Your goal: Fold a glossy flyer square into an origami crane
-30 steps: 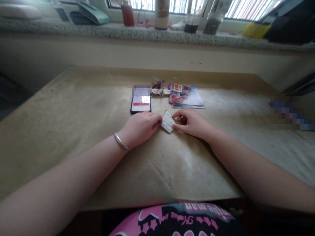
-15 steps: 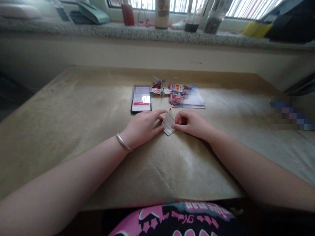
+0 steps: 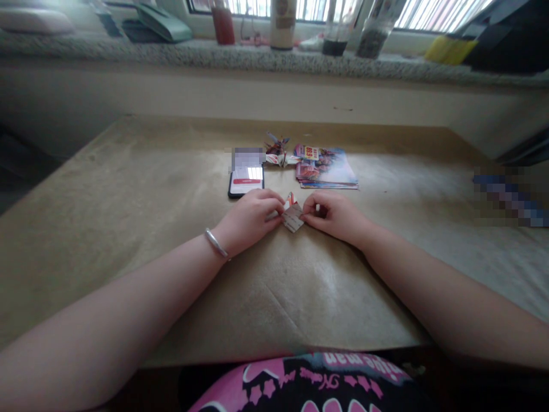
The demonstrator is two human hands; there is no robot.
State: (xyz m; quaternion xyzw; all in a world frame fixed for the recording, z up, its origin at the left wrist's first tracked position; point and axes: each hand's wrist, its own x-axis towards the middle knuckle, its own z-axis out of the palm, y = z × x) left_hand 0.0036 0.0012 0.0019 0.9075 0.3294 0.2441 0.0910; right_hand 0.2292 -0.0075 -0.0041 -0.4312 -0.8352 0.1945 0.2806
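Observation:
Between my hands is a small folded piece of paper (image 3: 293, 217), diamond-shaped and whitish with faint print and a red patch near its top point. My left hand (image 3: 256, 214) pinches its left corner between thumb and fingers. On the opposite side, my right hand (image 3: 332, 216) grips the right corner with thumb and curled forefinger. Just beyond my left hand lies a phone (image 3: 247, 182) with a lit screen. Folded paper figures (image 3: 279, 154) stand behind the paper, beside a stack of colourful printed sheets (image 3: 328, 169).
A tan cover lies over the table (image 3: 171, 171). Bottles and jars (image 3: 282, 26) line the stone windowsill (image 3: 240, 60) at the back, with a yellow object (image 3: 450, 50) at its right. A blurred blue object (image 3: 510, 200) is at the table's right side.
The paper's upper part has altered from a tall point to a lower one showing more red. My left fingers have closed in on its left corner; my right hand has barely shifted.

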